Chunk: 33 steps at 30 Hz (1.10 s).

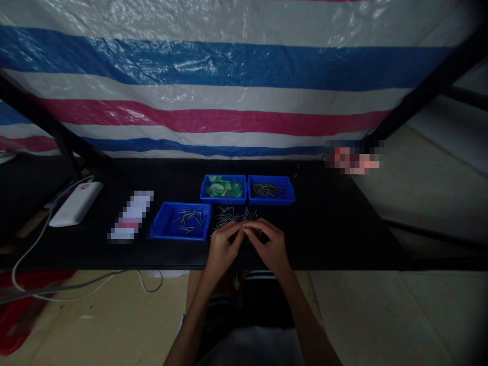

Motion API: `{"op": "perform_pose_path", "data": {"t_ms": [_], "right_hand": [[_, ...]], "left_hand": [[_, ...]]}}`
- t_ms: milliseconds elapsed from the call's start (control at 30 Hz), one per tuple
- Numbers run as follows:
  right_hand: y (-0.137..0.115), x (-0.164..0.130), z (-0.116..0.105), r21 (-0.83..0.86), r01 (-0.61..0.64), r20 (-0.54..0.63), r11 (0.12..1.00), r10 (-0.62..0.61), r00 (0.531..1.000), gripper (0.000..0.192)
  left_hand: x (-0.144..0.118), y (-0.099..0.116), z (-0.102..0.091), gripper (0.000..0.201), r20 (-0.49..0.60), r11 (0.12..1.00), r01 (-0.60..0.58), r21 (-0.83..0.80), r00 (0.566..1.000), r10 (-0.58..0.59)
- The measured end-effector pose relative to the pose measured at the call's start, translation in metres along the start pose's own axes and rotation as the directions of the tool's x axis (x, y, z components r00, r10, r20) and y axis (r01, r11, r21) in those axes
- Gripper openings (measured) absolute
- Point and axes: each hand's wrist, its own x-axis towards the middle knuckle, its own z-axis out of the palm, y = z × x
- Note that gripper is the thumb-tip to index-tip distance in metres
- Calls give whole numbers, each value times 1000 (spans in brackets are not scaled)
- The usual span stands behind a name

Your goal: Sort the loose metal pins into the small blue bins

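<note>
Above the near part of the black table, my left hand [224, 244] and my right hand [270, 243] meet with fingertips pinched together. A tiny piece sits between them, too small to make out. Just beyond my fingers, a loose pile of thin metal pins [227, 213] lies on the table, partly hidden by my hands. To the left stands a blue tray [162, 235] with several scattered pins in it. Behind the pile, one blue tray [204, 200] holds green and whitish small parts, and another blue tray [290, 198] holds darker, brownish pins.
A white power bank [78, 203] with a cable lies on the left of the black table [335, 229], near a blurred-out flat object [131, 216]. Striped sheeting [236, 66] hangs behind. Dark frame bars [415, 104] slant at both sides. Another blurred-out patch shows at back right.
</note>
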Motion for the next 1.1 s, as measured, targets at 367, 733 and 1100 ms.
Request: {"op": "perform_pose_path", "data": {"t_ms": [367,733,1100], "right_hand": [[-1,0,0,-30,-20,-12,999,20,1000,10],[3,-1,1,-39,-91,0,995,91,996,7],[5,-1,1,-49,-111,1,993,111,994,7]], "left_hand": [[1,4,0,26,-16,1000,2,-2,1000,-2],[1,4,0,24,-24,1000,-8,24,1000,9],[1,3,0,24,-24,1000,8,27,1000,-7]]}}
